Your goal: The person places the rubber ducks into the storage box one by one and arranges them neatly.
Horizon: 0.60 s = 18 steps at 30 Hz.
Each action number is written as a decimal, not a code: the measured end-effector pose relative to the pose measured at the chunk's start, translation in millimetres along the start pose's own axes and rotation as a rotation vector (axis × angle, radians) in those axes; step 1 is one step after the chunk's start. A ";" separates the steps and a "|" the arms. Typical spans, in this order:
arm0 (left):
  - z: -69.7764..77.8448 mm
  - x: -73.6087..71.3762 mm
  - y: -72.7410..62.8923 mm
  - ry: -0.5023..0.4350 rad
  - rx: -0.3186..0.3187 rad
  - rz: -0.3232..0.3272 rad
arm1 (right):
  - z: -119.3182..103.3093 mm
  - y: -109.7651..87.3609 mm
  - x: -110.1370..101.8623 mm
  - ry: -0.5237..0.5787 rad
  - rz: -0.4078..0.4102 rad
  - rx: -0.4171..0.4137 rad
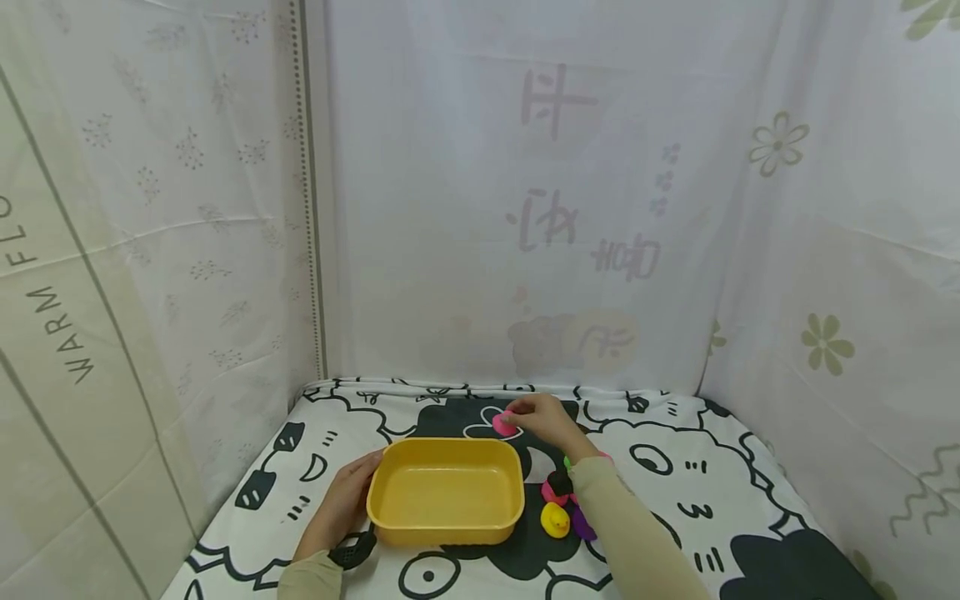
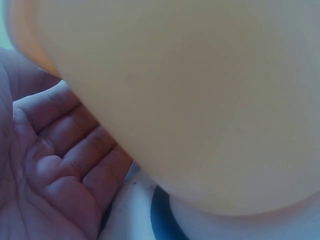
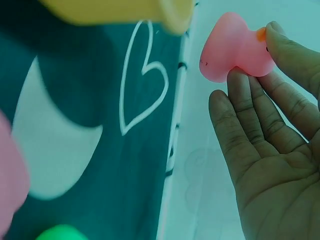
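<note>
My right hand (image 1: 551,419) pinches a small pink rubber duck (image 3: 232,50) between thumb and fingertips, beyond the far right corner of a yellow plastic basin (image 1: 446,533). An orange beak shows on the duck in the right wrist view, close to the thumb. At the basin's left side, my left hand (image 1: 348,492) holds its wall and rim, with the fingers (image 2: 75,127) bent against the outside and the fingertips hidden behind the wall. The inside of the basin shows only its bare yellow floor.
Right of the basin lie a yellow rubber duck (image 1: 555,520), a purple toy (image 1: 582,525) and a pink toy with a black part (image 1: 553,492), partly hidden by my right forearm. A green toy (image 3: 62,234) shows too. Fabric curtains (image 1: 480,208) enclose the patterned cloth.
</note>
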<state>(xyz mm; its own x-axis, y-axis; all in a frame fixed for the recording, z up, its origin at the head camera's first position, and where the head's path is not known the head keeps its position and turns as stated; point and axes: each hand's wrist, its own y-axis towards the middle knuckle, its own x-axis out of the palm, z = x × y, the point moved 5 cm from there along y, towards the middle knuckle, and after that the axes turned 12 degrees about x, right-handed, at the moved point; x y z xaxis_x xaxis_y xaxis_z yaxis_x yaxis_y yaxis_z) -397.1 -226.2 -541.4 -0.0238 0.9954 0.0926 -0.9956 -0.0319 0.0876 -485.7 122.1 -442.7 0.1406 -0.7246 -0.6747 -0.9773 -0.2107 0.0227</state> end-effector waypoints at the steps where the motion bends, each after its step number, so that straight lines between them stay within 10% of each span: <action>1: 0.0 0.0 0.1 0.003 0.003 -0.001 | -3.1 1.4 2.5 0.005 -0.003 -0.007; 18: 0.3 -0.8 -0.6 0.059 0.005 0.018 | -54.3 6.7 59.7 0.130 -0.156 -0.068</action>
<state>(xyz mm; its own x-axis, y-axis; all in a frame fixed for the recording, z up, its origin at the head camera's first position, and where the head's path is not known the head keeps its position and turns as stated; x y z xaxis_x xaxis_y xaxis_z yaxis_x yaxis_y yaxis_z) -396.4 -227.1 -541.2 -0.0471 0.9983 0.0353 -0.9946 -0.0501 0.0909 -475.3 41.8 -442.8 0.3126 -0.7573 -0.5734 -0.9299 -0.3672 -0.0220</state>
